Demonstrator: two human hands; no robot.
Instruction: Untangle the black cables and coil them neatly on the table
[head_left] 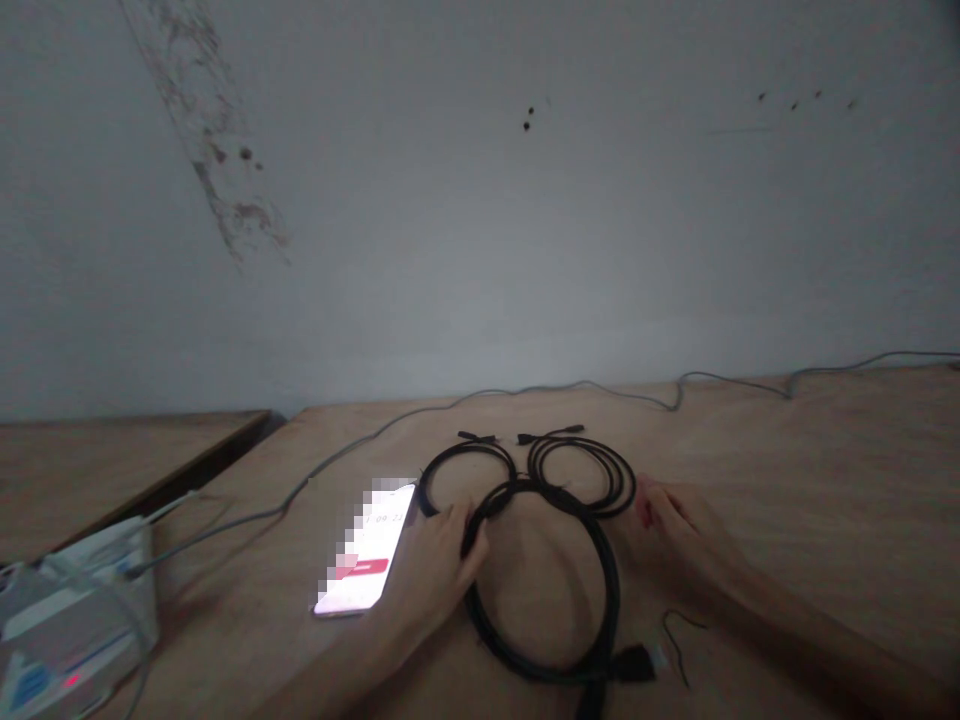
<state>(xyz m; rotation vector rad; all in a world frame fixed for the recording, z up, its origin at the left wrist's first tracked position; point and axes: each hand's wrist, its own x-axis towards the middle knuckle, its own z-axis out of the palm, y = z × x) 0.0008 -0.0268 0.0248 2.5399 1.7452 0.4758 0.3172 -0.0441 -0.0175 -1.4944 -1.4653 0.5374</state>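
Three coils of black cable lie together on the wooden table. The largest coil (615, 580) is nearest to me, with a dark plug (634, 663) at its lower right. My left hand (454, 545) has its fingers and thumb closed around the left side of this large coil. Behind it are a smaller left coil (450, 452) and a smaller right coil (626, 470), both with connector ends at the back. My right hand (667, 510) is by the outer edge of the right coil, fingers curled together; whatever they hold, if anything, is hidden.
A lit phone (367, 560) lies left of my left hand. A white box with cords (82, 610) and a red light is at the far left. A grey cord (337, 455) runs along the wall (480, 250). A short dark wire tie (679, 645) lies below my right hand.
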